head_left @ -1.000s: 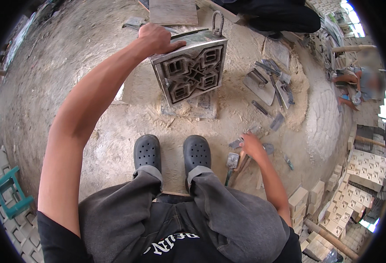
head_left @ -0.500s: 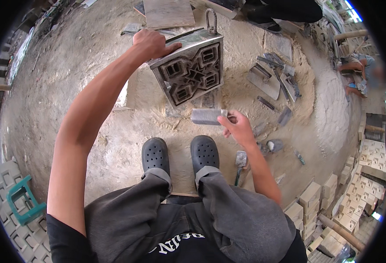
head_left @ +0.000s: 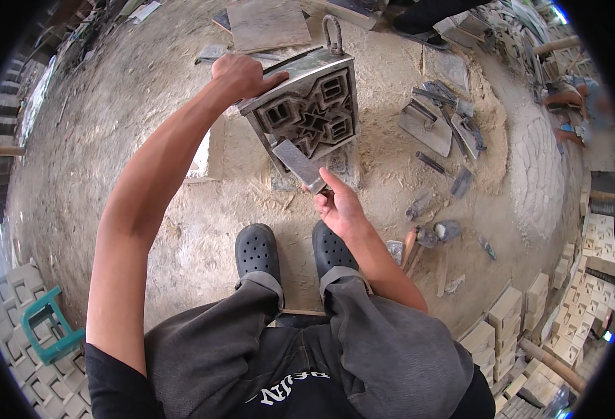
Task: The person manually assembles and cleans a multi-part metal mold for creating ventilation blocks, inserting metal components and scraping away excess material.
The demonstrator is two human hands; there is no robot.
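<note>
A metal block mould with a patterned face, star-shaped in the middle with square openings around it, stands tilted in front of me. My left hand is closed over its upper left edge, the thumb lying along the top. A loop handle rises from the mould's far right corner. In my right hand is a grey rectangular bar, pinched at its near end. The bar slants up to the left, overlapping the lower part of the mould's face; I cannot tell whether it touches. Under the mould lies a patterned plate.
To the right lie a flat plate with a handle, several metal tools and a short rod. Beyond are pale powder and another person. Stacked blocks stand at lower right, a green stool at lower left.
My right hand has moved left and turned the bar from level to slanting, bringing it up against or before the mould's face. The left hand keeps its grip on the mould.
</note>
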